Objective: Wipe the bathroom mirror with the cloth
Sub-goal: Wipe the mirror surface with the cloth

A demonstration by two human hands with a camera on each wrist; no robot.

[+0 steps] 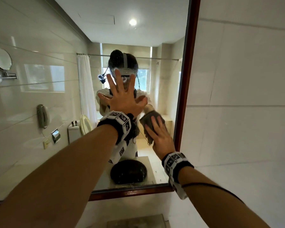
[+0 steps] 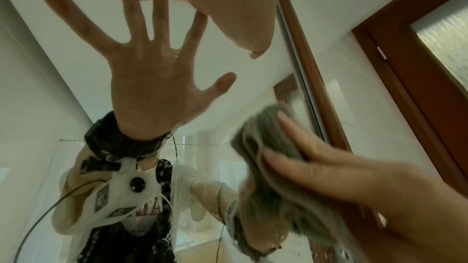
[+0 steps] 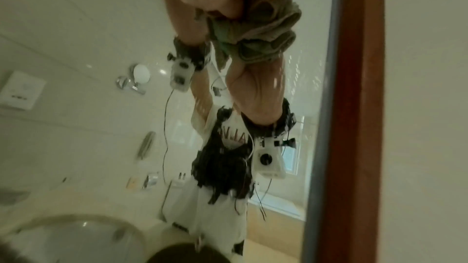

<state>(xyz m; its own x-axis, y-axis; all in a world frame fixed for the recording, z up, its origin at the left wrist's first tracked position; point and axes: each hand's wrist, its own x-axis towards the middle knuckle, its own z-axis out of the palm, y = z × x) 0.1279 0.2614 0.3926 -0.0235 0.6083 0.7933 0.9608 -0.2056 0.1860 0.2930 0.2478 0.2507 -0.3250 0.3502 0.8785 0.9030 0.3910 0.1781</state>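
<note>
The big wall mirror [image 1: 138,38] has a dark wood frame [image 1: 187,79]. My left hand [image 1: 123,99] lies flat on the glass at its middle, fingers spread wide. Lower and to the right, my right hand [image 1: 160,137] presses a bunched grey cloth [image 1: 144,120] against the glass with straight fingers, close to the frame's right side. In the left wrist view the cloth [image 2: 268,133] sits under the right hand [image 2: 341,177], blurred. The right wrist view has the cloth [image 3: 273,27] crumpled between palm and glass beside the frame [image 3: 354,107].
White tiled wall [image 1: 237,96] runs to the right of the frame. The glass reflects a black basin [image 1: 128,171], a toilet, a wall phone, a round shaving mirror and a person. Water drops speckle the glass near the cloth.
</note>
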